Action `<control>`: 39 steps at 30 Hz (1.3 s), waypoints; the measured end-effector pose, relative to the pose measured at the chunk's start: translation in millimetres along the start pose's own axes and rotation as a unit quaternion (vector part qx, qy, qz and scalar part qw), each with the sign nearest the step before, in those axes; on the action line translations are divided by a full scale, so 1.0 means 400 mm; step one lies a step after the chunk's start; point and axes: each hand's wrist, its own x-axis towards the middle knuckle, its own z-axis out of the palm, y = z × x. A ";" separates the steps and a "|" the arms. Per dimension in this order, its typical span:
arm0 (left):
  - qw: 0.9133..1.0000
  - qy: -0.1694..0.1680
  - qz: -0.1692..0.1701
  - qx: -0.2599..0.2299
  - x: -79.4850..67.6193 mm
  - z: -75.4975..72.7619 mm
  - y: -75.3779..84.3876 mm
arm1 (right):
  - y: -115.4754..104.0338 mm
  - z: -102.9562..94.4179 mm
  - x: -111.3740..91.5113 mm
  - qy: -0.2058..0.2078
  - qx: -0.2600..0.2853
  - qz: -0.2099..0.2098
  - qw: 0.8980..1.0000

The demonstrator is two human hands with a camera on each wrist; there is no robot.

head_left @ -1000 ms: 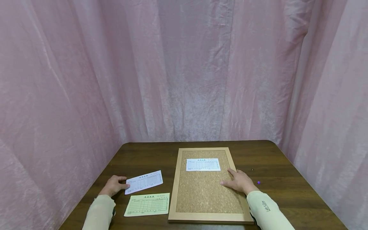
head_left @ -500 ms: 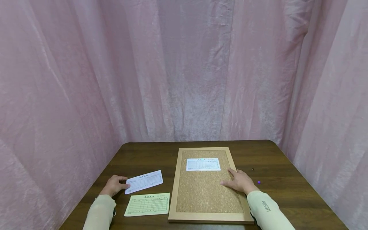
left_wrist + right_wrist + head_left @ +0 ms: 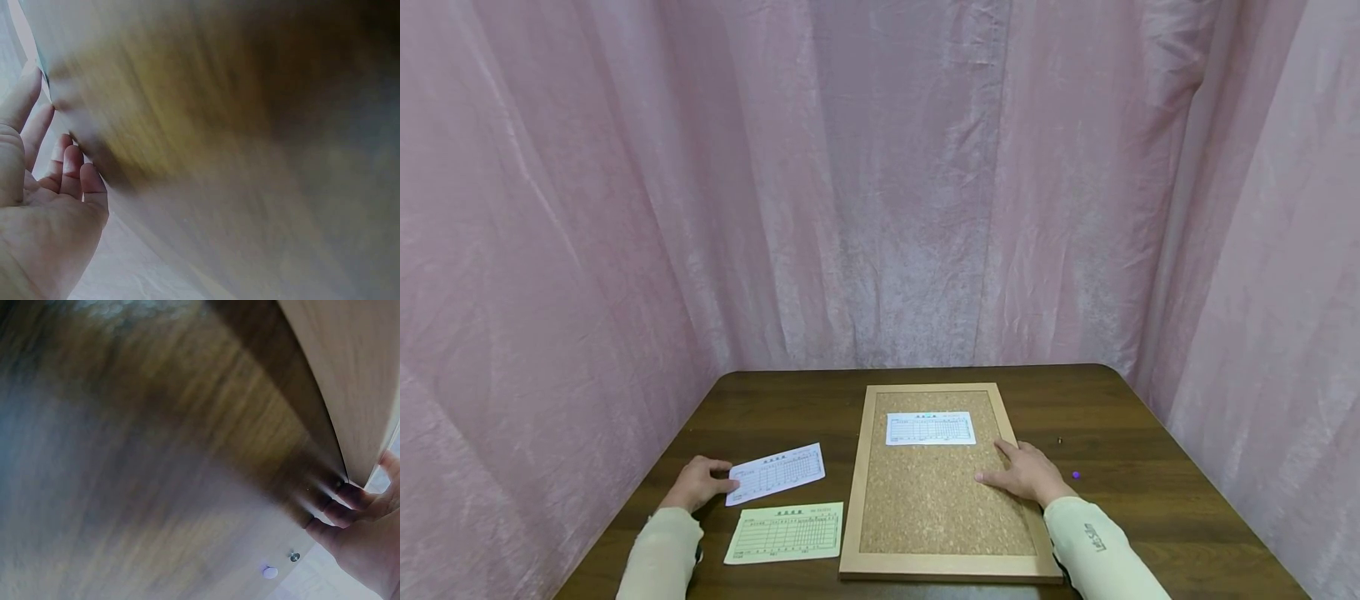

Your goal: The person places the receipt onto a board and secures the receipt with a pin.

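In the head view my left hand (image 3: 697, 482) rests on the table at the left edge of a white printed form slip (image 3: 777, 474). Its thumb lies on the slip's edge, with the index fingertip apart from it near the upper corner. Just below lies a pale green form slip (image 3: 786, 533). My right hand (image 3: 1026, 475) rests over the right frame of a corkboard (image 3: 947, 508), thumb on the cork. Its other fingers (image 3: 340, 512) touch the table beside the frame in the right wrist view. Another white slip (image 3: 930, 429) lies on the board's upper part, with a green spot at its top edge.
Right of the board, a purple pushpin (image 3: 1076, 475) and a small metallic-looking pin (image 3: 1060, 440) lie on the dark wooden table (image 3: 1142, 517). Pink curtains (image 3: 910, 192) hang behind and on both sides of the table.
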 end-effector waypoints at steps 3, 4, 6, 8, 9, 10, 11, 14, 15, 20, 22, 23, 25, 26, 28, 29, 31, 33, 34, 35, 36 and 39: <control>1.000 0.002 -0.008 -0.006 -0.003 0.000 0.000 | -0.001 -0.001 0.000 -0.001 0.002 0.001 1.000; 1.000 0.002 -0.010 -0.007 -0.004 0.000 0.001 | -0.002 -0.001 -0.001 -0.002 0.004 0.002 1.000; 1.000 0.001 -0.012 -0.009 -0.005 0.000 0.000 | -0.003 -0.001 -0.001 -0.002 0.005 0.003 1.000; 1.000 0.002 -0.014 -0.011 -0.006 0.001 0.000 | -0.003 -0.001 -0.001 -0.002 0.005 0.002 1.000; 1.000 0.002 -0.013 -0.011 -0.006 0.001 0.000 | -0.003 -0.001 -0.001 -0.002 0.005 0.002 1.000; 1.000 0.002 -0.009 -0.008 -0.006 0.001 0.000 | -0.002 -0.001 0.000 -0.001 0.005 0.002 1.000; 1.000 0.002 -0.007 -0.009 -0.006 0.001 0.000 | -0.002 0.000 0.000 -0.001 0.004 0.002 1.000; 1.000 0.003 -0.003 -0.011 -0.006 0.001 0.001 | 0.000 0.001 0.002 -0.001 0.003 0.002 1.000; 1.000 0.003 -0.002 -0.011 -0.006 0.002 0.000 | 0.001 0.002 0.002 -0.001 0.003 0.002 1.000; 1.000 0.003 0.004 -0.007 -0.008 -0.001 0.005 | 0.001 0.002 0.002 0.001 0.004 0.000 1.000; 1.000 0.002 0.007 -0.007 -0.009 -0.004 0.010 | 0.001 0.002 0.001 0.003 0.004 -0.001 1.000; 1.000 0.003 0.009 -0.008 -0.010 -0.005 0.011 | 0.000 0.001 0.000 0.003 0.003 -0.002 1.000; 1.000 0.006 0.012 -0.010 -0.010 -0.005 0.012 | 0.000 0.001 -0.001 0.005 0.003 -0.003 1.000; 1.000 0.008 0.013 -0.012 -0.011 -0.005 0.013 | -0.001 0.000 -0.002 0.005 0.003 -0.004 1.000; 1.000 0.013 0.017 -0.014 -0.011 -0.006 0.014 | -0.001 0.000 -0.002 0.005 0.004 -0.004 1.000; 1.000 0.014 0.017 -0.016 -0.011 -0.006 0.014 | -0.001 -0.001 -0.002 0.004 0.004 -0.003 1.000; 0.999 0.019 0.017 -0.020 -0.010 -0.005 0.013 | -0.001 -0.001 -0.003 0.003 0.005 -0.002 1.000; 0.999 0.021 0.018 -0.019 -0.009 -0.003 0.011 | -0.001 -0.001 -0.003 0.002 0.005 -0.002 1.000; 0.999 0.022 0.017 -0.020 -0.009 -0.003 0.011 | -0.002 -0.001 -0.003 0.002 0.005 -0.002 1.000; 0.999 0.024 0.014 -0.023 -0.009 -0.001 0.009 | -0.002 -0.001 -0.004 0.001 0.005 -0.001 1.000; 0.999 0.024 0.011 -0.025 -0.008 0.000 0.008 | -0.002 0.000 -0.003 0.001 0.004 -0.001 1.000; 0.999 0.021 0.000 -0.033 -0.007 0.002 0.008 | -0.001 0.000 -0.003 0.000 0.004 -0.001 1.000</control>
